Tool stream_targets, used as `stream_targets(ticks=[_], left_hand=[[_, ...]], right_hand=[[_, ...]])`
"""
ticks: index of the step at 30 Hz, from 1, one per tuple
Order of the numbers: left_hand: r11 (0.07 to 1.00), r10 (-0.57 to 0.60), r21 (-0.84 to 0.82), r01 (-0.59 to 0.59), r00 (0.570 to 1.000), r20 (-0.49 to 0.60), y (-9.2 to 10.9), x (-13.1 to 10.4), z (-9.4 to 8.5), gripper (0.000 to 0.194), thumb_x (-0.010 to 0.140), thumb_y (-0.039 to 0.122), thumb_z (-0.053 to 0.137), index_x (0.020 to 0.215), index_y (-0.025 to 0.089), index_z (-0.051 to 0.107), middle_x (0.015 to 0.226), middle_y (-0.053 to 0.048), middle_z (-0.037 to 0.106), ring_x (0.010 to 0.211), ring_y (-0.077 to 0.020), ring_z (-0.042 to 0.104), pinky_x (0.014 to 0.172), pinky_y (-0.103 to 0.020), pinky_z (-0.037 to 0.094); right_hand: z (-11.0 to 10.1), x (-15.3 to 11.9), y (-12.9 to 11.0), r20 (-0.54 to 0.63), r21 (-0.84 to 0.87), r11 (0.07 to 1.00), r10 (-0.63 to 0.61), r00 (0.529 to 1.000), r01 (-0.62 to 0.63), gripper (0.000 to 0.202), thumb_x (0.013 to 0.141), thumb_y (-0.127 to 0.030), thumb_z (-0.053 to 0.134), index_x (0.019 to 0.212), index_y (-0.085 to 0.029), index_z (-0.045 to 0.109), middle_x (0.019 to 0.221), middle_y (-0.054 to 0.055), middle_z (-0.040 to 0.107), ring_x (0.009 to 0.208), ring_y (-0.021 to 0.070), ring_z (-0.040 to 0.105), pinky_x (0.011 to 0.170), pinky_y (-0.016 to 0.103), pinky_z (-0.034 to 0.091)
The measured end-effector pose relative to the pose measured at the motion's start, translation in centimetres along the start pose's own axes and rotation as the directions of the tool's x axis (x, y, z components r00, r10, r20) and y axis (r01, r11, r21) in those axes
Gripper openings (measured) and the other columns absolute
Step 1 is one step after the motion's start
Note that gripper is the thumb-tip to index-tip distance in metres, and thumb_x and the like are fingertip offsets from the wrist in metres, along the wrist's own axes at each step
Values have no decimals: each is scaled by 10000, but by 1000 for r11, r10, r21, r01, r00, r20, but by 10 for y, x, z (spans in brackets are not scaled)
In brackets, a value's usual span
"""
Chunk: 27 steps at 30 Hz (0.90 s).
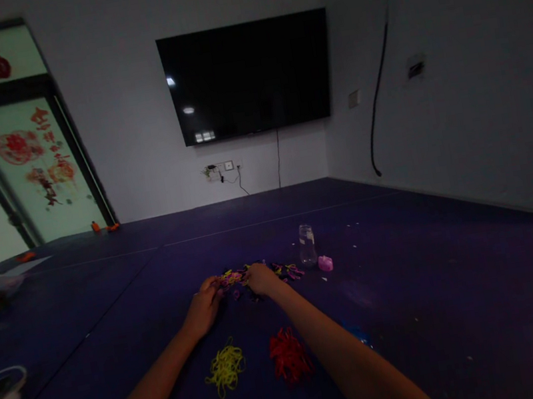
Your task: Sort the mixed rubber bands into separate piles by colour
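Pile of mixed bands (288, 271): left hand (205, 308) half-curled at left edge; right hand (260, 279) bunched over middle; cannot tell whether either pinches any.

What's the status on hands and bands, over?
Left hand, right hand: at mixed pile, grips unclear. Yellow pile, red pile: nearer camera. Clear bottle: upright to the right, seemingly not in the way.

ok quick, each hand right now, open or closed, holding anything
Left hand: at the left edge of the multicoloured pile; grip can't be told.
Right hand: at the same pile; grip can't be told.
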State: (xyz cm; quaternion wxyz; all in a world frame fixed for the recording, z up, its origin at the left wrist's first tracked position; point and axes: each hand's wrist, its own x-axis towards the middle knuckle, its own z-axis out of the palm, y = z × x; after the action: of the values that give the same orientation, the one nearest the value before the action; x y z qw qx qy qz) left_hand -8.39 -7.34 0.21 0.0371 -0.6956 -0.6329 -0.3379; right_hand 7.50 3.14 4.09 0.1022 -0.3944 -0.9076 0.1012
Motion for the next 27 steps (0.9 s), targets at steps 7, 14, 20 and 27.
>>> stream_targets(ticks=[7,14,20,27], left_hand=[[985,170,-45,-165,970,172,9,1,-2,435,916,385,301,1272,208,477,1327,-77,479,1222,-199,426,1046,-388,317],[998,56,-27,-54,995,81,3,0,1,436,912,413,284,1188,203,549,1264,-80,534,1176,-201,470,1023,-386,346],[998,-36,-54,35,999,-18,1,1,0,463,908,438,273,975,159,636,1057,-102,613,984,-203,574,916,-360,440],[983,101,-165,-83,989,104,10,2,-1,426,908,415,303,1171,203,562,1236,-87,542,1172,-214,460,1040,-399,315]], right_hand=[[-2,-9,-4,5,18,998,-62,998,62,359,795,-132,458,1095,-195,645,1070,100,666,1004,185,606,815,228,432],[2,-12,-9,2,2,1000,-8,1000,8,329,797,-118,437,1035,-123,664,1084,163,644,1007,247,602,811,302,451],[-8,-6,2,-37,21,993,116,993,-115,317,810,-139,428,1018,-111,666,1023,175,665,968,248,623,758,274,455],[-9,-4,1,-64,67,997,31,997,-27,344,789,-109,444,1048,-139,668,1051,156,663,988,224,612,787,252,431]])
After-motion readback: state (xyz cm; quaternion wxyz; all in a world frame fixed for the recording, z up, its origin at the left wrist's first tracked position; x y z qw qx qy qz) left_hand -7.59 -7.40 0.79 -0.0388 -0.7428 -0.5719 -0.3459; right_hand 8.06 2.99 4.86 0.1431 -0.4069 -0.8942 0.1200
